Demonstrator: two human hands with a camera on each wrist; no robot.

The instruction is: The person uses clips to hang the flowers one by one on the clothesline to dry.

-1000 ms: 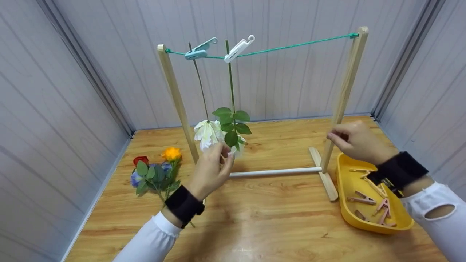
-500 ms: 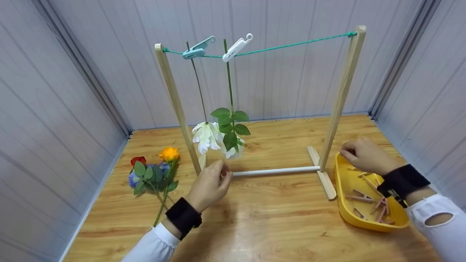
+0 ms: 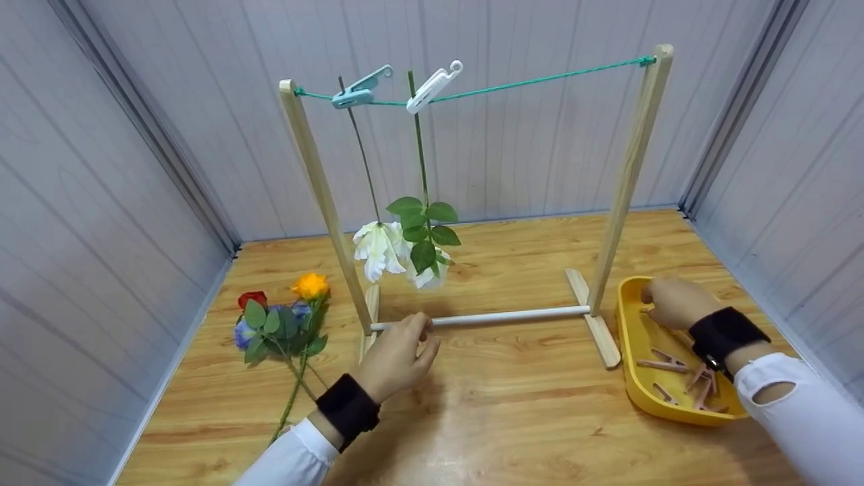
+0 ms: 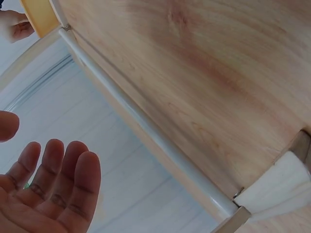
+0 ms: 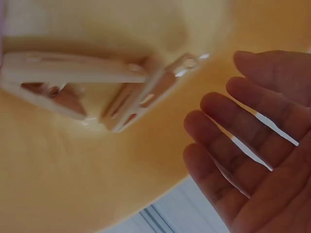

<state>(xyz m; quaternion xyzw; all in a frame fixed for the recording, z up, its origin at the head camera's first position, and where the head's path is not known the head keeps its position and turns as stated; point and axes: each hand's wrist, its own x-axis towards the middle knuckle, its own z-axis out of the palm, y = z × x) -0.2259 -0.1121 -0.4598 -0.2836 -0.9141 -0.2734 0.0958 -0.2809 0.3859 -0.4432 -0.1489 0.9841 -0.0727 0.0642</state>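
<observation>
My left hand (image 3: 398, 354) hovers near the rack's white bottom bar (image 3: 506, 316), holding nothing, its fingers loosely bent in the left wrist view. My right hand (image 3: 680, 304) is over the far part of a yellow basket (image 3: 675, 413). In the right wrist view its fingers are spread and hold nothing, apart from two pale clothespins (image 5: 73, 68). Pinkish clothespins (image 3: 665, 366) lie in the basket's near part. Two white flowers hang head down from the green line (image 3: 540, 84): one (image 3: 379, 250) by a light blue clothespin (image 3: 354, 97), a leafy one (image 3: 429, 271) by a white clothespin (image 3: 433, 88).
A wooden post (image 3: 317, 182) on the left and another post (image 3: 628, 182) on the right carry the line. Red, orange (image 3: 311, 286) and blue flowers with green leaves lie on the wooden table (image 3: 499, 405) at left. Panel walls (image 3: 513, 155) enclose the table.
My left hand has drawn down, away from the hanging white flowers, toward the bottom bar. My right hand has moved from beside the right post down into the basket area.
</observation>
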